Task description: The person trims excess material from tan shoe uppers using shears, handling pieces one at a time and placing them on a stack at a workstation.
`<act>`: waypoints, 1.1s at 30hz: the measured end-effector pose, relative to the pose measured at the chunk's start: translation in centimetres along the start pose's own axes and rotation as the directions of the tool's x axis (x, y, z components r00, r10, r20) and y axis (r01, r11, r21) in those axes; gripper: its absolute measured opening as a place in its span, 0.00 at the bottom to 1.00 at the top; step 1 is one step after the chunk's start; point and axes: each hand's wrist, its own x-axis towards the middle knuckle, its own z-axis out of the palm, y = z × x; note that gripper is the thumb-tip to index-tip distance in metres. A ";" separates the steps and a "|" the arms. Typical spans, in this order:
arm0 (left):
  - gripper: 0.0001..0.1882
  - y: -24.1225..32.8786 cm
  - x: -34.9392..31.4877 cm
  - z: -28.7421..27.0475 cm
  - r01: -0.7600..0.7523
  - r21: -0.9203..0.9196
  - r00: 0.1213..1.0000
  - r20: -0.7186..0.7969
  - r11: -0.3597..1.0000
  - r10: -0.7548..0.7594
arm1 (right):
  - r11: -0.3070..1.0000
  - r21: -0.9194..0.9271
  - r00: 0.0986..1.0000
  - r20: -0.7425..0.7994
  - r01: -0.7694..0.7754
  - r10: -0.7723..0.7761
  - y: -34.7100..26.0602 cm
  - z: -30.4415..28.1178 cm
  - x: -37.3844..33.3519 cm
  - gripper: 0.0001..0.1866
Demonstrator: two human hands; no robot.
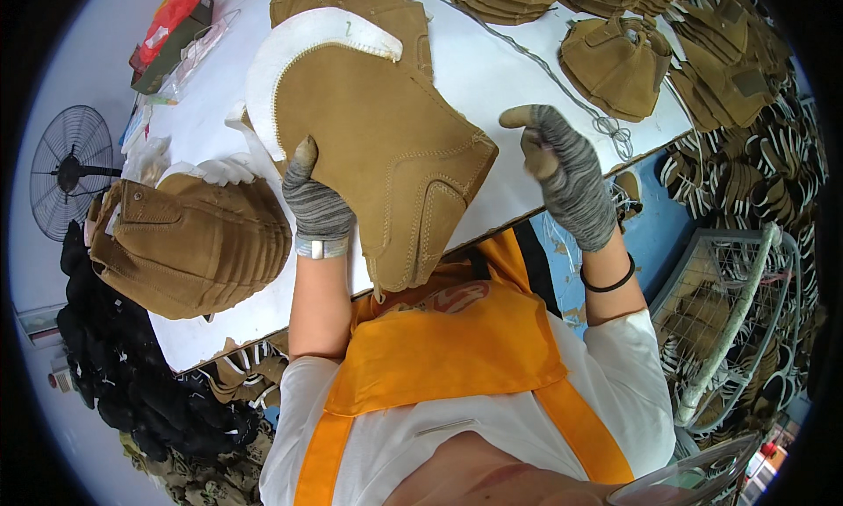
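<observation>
My left hand [318,203], in a grey knitted glove with bare-looking fingertips, grips the left edge of a brown shoe upper [351,111]. The thumb lies on top of the piece and the other fingers are hidden beneath it. A white curved strip [262,89] is stitched along the upper's far left edge, and double seams run over its near right part. To the right of the upper, apart from it, my right hand [569,177] is raised in a matching glove. Its index finger points left and the thumb stands off below, slightly blurred, with nothing visible between them.
A stack of brown uppers [206,242] sits left on the white table [492,67]. More uppers [615,62] lie at the far right, near a grey cord [549,71]. A fan [70,163] stands left; a wire cart [729,304] stands right. A red bag [176,14] rests on a box.
</observation>
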 end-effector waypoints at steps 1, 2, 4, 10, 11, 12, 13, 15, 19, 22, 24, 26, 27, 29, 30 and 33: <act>0.32 0.0 0.0 -0.1 -0.007 -0.006 1.000 -0.010 1.000 0.007 | 0.988 -0.116 0.994 -0.024 0.099 -0.103 0.3 0.5 -0.1 0.25; 0.33 0.0 0.0 -0.2 -0.014 -0.012 1.000 -0.021 1.000 0.014 | 0.980 -0.169 0.993 -0.027 0.109 -0.115 0.3 0.6 -0.2 0.25; 0.34 0.1 0.0 -0.5 -0.018 0.011 0.999 -0.049 1.000 0.018 | 0.954 -0.274 0.990 -0.027 0.126 -0.139 0.2 0.8 -0.5 0.25; 0.34 0.1 0.0 -0.3 0.004 0.012 0.998 -0.067 1.000 -0.004 | 0.880 -0.431 0.975 0.004 0.200 -0.220 -0.1 0.9 -0.1 0.28; 0.35 0.1 0.0 -0.4 0.015 0.009 0.998 -0.064 1.000 -0.015 | 0.877 -0.424 0.971 0.025 0.227 -0.239 -0.2 0.8 0.2 0.28; 0.34 0.1 0.0 -0.5 0.007 0.040 0.998 -0.069 0.999 -0.004 | 0.873 -0.418 0.965 0.047 0.252 -0.256 -0.3 0.8 0.4 0.27; 0.33 0.0 -0.1 -0.7 -0.002 0.071 0.997 -0.074 0.997 0.007 | 0.869 -0.410 0.959 0.070 0.278 -0.274 -0.5 0.7 0.6 0.27; 0.33 0.0 -0.1 -0.8 -0.018 0.127 0.996 -0.083 0.992 0.028 | 0.820 -0.480 0.950 0.138 0.312 -0.280 -1.2 0.8 0.9 0.26; 0.34 0.0 0.1 -0.5 -0.013 0.138 0.996 -0.085 0.990 0.024 | 0.776 -0.540 0.946 0.190 0.325 -0.264 -1.2 0.8 1.3 0.23; 0.35 0.1 0.2 -0.7 0.011 0.111 0.999 -0.052 0.994 -0.005 | 0.797 -0.513 0.947 0.183 0.320 -0.262 -0.8 0.8 1.4 0.22; 0.35 0.1 0.3 -1.0 0.030 0.096 0.999 -0.044 0.995 -0.026 | 0.808 -0.487 0.943 0.175 0.332 -0.282 -0.3 1.0 1.4 0.22; 0.35 0.0 0.3 -1.0 0.055 0.073 0.997 -0.059 0.996 -0.051 | 0.824 -0.456 0.942 0.178 0.335 -0.284 -0.2 1.0 1.4 0.21; 0.35 0.0 0.2 -0.8 0.054 0.069 0.997 -0.066 0.996 -0.050 | 0.836 -0.435 0.942 0.187 0.334 -0.279 -0.1 1.0 1.4 0.21; 0.35 -0.1 0.0 -0.2 0.053 0.060 0.996 -0.080 0.997 -0.048 | 0.863 -0.373 0.938 0.201 0.340 -0.283 0.2 0.9 1.4 0.21; 0.35 -0.1 0.0 -0.3 0.048 0.052 0.995 -0.088 0.998 -0.043 | 0.877 -0.332 0.934 0.204 0.347 -0.293 0.6 0.8 1.5 0.21; 0.35 -0.1 0.0 -0.3 0.038 0.037 0.995 -0.096 0.999 -0.034 | 0.910 -0.263 0.937 0.229 0.321 -0.265 0.9 0.5 1.3 0.21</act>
